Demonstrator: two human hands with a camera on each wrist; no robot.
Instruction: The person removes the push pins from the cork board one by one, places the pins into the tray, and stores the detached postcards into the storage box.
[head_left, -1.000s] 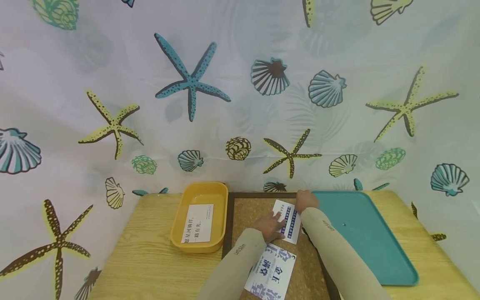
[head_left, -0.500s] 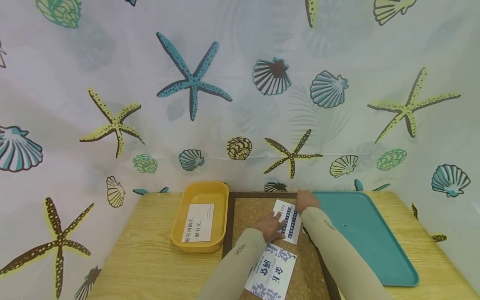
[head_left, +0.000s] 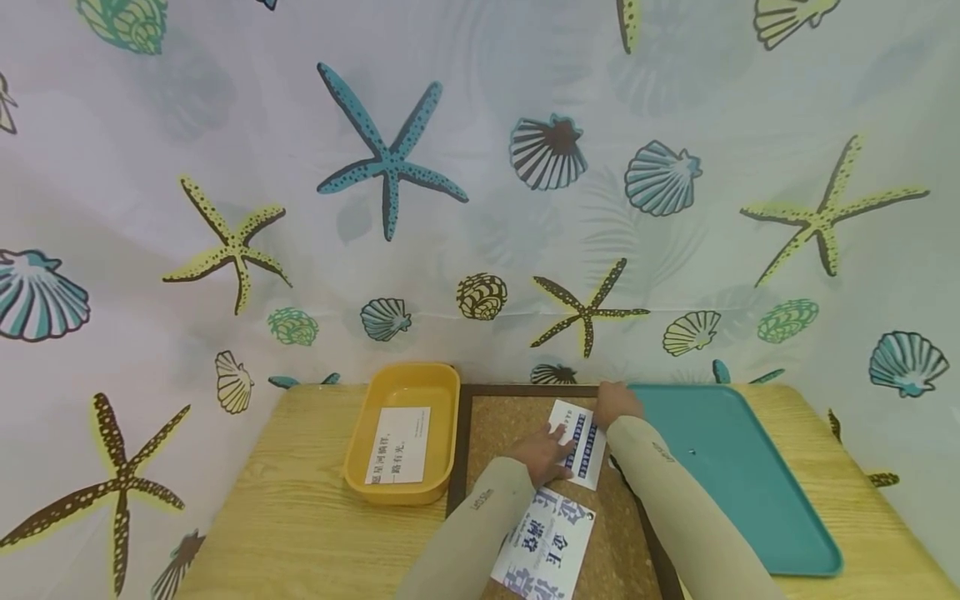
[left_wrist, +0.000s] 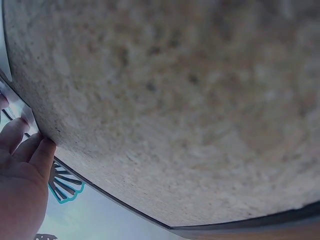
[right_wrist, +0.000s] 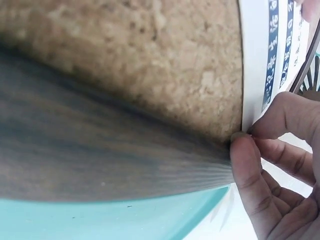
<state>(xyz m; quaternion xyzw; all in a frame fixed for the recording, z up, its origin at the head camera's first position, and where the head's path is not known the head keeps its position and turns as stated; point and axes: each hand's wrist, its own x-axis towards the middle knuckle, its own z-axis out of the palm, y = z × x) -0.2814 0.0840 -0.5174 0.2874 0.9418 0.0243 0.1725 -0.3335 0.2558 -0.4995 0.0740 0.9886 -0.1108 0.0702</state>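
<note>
The small card (head_left: 579, 444) lay near the cork board's (head_left: 502, 421) far edge as I pinched its far right corner with my right hand (head_left: 617, 403) and pressed flat left hand (head_left: 542, 454) fingers on its left side; a teal tray (head_left: 738, 475) sat beside.

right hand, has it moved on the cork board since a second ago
No. The right hand stays at the small card's far corner, beside the teal tray; only the camera shifted slightly.
</note>
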